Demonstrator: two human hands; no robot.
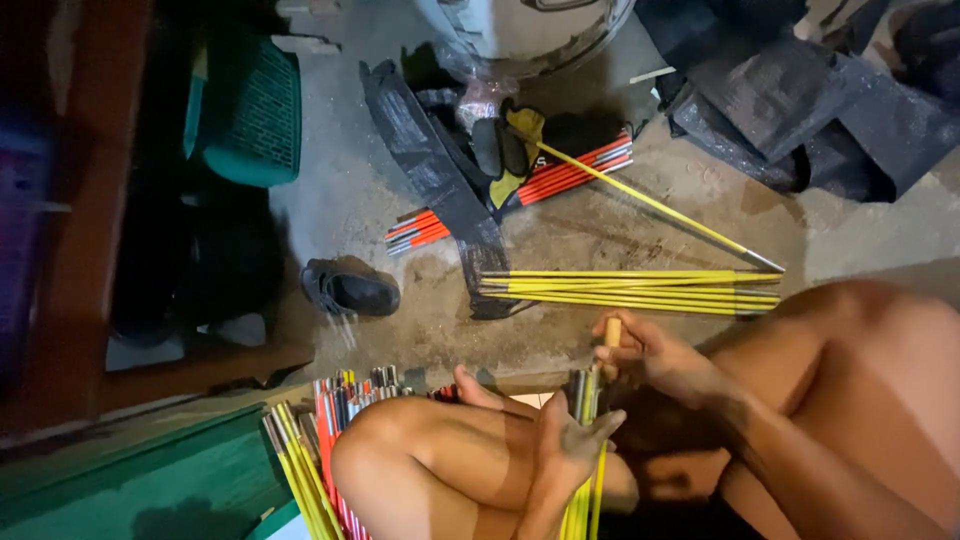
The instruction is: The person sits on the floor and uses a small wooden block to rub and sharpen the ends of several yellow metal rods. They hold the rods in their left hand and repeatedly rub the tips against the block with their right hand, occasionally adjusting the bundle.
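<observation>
Rods point(585, 470) look stiff and light; your left hand point(565, 440) pinches them mid-length, your right hand point(640, 350) wraps a wooden handle point(612, 332).

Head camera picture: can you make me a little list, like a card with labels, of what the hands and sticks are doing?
left hand: wrapped around yellow rods that stand upright between the knees
right hand: gripping a tan wooden handle above those rods
floor bundle: yellow poles lying flat on the concrete
red poles: under a black strap
shoe: dark, alone on the floor
green basket: upper left
</observation>
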